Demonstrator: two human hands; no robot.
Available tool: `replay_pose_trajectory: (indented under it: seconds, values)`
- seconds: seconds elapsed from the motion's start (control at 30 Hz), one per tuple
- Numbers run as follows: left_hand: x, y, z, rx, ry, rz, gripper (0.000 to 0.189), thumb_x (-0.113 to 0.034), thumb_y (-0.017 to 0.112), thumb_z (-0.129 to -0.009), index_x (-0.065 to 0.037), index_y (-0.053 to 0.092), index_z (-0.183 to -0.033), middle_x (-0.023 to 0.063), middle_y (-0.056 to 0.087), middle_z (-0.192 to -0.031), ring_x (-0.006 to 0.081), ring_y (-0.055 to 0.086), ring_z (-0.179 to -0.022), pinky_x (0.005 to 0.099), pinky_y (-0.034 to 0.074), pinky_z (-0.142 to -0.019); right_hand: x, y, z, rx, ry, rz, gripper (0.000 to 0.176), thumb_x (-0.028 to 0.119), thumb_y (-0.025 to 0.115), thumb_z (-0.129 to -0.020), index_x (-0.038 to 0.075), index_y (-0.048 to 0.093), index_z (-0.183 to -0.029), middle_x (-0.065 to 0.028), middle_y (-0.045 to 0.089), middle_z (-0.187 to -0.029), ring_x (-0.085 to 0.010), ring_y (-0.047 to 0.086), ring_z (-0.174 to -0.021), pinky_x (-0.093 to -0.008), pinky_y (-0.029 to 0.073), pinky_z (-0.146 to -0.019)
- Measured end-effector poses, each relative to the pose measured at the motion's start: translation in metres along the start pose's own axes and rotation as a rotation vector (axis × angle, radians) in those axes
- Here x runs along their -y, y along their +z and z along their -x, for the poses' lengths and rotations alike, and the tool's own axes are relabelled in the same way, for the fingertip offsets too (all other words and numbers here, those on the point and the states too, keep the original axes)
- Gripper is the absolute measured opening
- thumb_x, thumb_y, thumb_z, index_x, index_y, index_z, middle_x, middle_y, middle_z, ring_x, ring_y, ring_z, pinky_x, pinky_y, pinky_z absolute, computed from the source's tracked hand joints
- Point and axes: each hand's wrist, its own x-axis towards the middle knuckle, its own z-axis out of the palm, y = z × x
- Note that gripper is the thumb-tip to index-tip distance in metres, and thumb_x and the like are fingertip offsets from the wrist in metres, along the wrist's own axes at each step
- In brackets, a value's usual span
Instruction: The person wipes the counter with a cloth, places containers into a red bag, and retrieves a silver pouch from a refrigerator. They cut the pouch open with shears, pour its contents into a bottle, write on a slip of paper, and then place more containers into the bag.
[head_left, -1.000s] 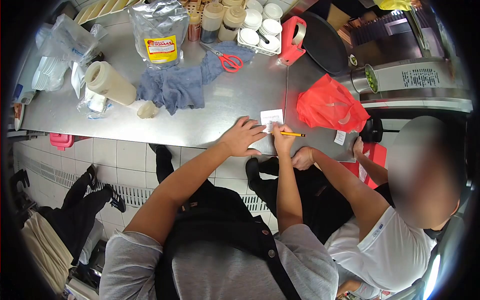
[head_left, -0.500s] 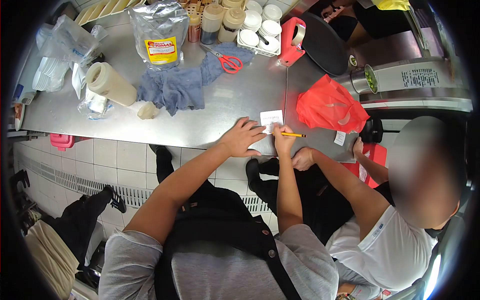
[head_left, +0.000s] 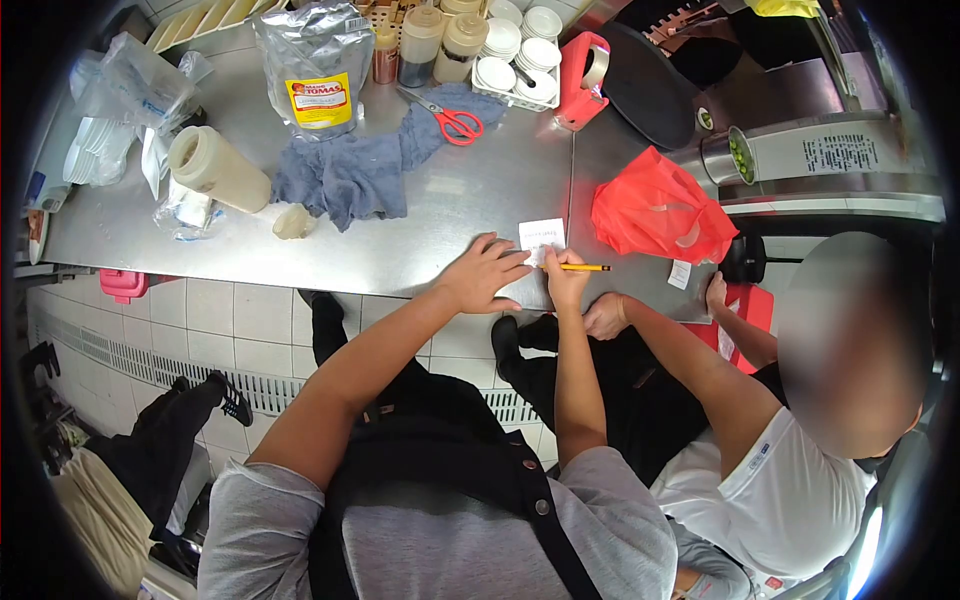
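Observation:
A small white paper slip (head_left: 541, 232) with handwriting lies near the front edge of the steel table (head_left: 455, 215). My right hand (head_left: 566, 282) is closed around a yellow pencil (head_left: 588, 267), with the tip side over the lower part of the slip. Flat on the table, my left hand (head_left: 484, 276) has its fingers spread, and its fingertips reach the slip's left edge. To the right of the slip sits a red plastic bag (head_left: 660, 208). Another small written slip (head_left: 680, 274) lies below that bag.
Red-handled scissors (head_left: 458, 127) rest on a blue cloth (head_left: 345, 178). Behind stand a foil pouch (head_left: 318, 70), squeeze bottles (head_left: 421, 45) and a red tape dispenser (head_left: 582, 80). A tipped bottle (head_left: 217, 170) lies left. A co-worker in a white shirt (head_left: 770, 500) is close on my right.
My hands and the pencil stay in nearly the same place over the slip. At the far left, another person's legs and feet have shifted slightly.

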Motion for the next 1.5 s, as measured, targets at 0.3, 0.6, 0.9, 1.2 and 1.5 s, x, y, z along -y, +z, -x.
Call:
replay_pose_trajectory:
  seconds: [0.3, 0.6, 0.9, 1.2, 1.5]
  values:
    - [-0.001, 0.0, 0.0, 0.005, 0.002, -0.019, 0.064, -0.058, 0.052, -0.077, -0.012, 0.053, -0.122, 0.0055, 0.046, -0.131, 0.0255, 0.039, -0.12, 0.0475, 0.024, -0.103, -0.002, 0.002, -0.001, -0.029, -0.029, 0.001, 0.035, 0.005, 0.066, -0.079, 0.006, 0.041, -0.054, 0.0039, 0.046, -0.052, -0.0032, 0.039, -0.051, -0.0216, 0.031, -0.047]
    - [-0.001, -0.001, 0.0, 0.007, -0.006, -0.001, 0.064, -0.056, 0.055, -0.076, -0.012, 0.053, -0.122, 0.0055, 0.046, -0.132, 0.0259, 0.039, -0.12, 0.048, 0.025, -0.103, -0.007, 0.0, -0.002, -0.045, -0.024, 0.007, 0.035, 0.005, 0.065, -0.079, 0.005, 0.041, -0.053, 0.0035, 0.045, -0.051, -0.0035, 0.038, -0.051, -0.0226, 0.031, -0.046]
    - [-0.001, -0.001, 0.0, 0.0, -0.006, 0.0, 0.063, -0.056, 0.056, -0.076, -0.012, 0.053, -0.122, 0.005, 0.046, -0.131, 0.0257, 0.039, -0.119, 0.0482, 0.025, -0.103, -0.008, -0.001, -0.003, -0.051, -0.009, 0.011, 0.036, 0.005, 0.064, -0.079, 0.006, 0.039, -0.054, 0.0041, 0.042, -0.05, -0.0029, 0.037, -0.051, -0.022, 0.03, -0.046]
    - [-0.001, -0.003, 0.0, 0.009, -0.005, -0.003, 0.063, -0.055, 0.057, -0.076, -0.012, 0.053, -0.122, 0.005, 0.046, -0.132, 0.0258, 0.039, -0.119, 0.0482, 0.026, -0.103, -0.001, 0.0, -0.001, -0.022, 0.011, -0.032, 0.035, 0.004, 0.064, -0.079, 0.006, 0.04, -0.054, 0.0037, 0.045, -0.051, -0.0027, 0.038, -0.051, -0.0223, 0.03, -0.046]
    - [0.0, -0.001, 0.0, -0.003, 0.004, -0.01, 0.063, -0.057, 0.054, -0.077, -0.012, 0.053, -0.122, 0.0051, 0.046, -0.131, 0.0253, 0.039, -0.119, 0.0475, 0.025, -0.103, -0.008, -0.001, -0.003, -0.065, -0.029, 0.007, 0.037, 0.004, 0.064, -0.08, 0.006, 0.037, -0.054, 0.0047, 0.041, -0.051, -0.0028, 0.036, -0.051, -0.0222, 0.029, -0.046]
